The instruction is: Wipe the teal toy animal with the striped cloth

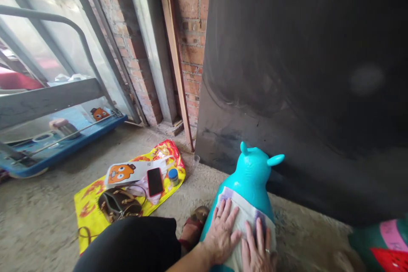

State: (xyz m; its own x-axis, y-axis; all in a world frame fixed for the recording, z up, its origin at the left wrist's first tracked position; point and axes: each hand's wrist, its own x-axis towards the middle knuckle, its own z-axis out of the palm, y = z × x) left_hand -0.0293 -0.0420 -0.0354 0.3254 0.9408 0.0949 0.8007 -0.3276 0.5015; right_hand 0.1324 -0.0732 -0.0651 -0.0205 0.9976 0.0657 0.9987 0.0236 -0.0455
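Note:
A turquoise inflatable animal toy (251, 174) with small ears stands on the concrete floor against a dark wall panel. A white cloth with purple patches (245, 212) lies over its back. My left hand (222, 231) presses flat on the cloth, fingers spread. My right hand (259, 248), with a ring on one finger, lies flat beside it on the same cloth. Neither hand grips anything.
A yellow patterned bag (87, 212) lies on the floor at left, with a red phone (155, 181), a small jar (173, 176), a brown handbag (119, 205) and an orange cartoon card (123, 172) on it. A blue cart (60, 148) stands far left. Another colourful inflatable (382, 244) sits at right.

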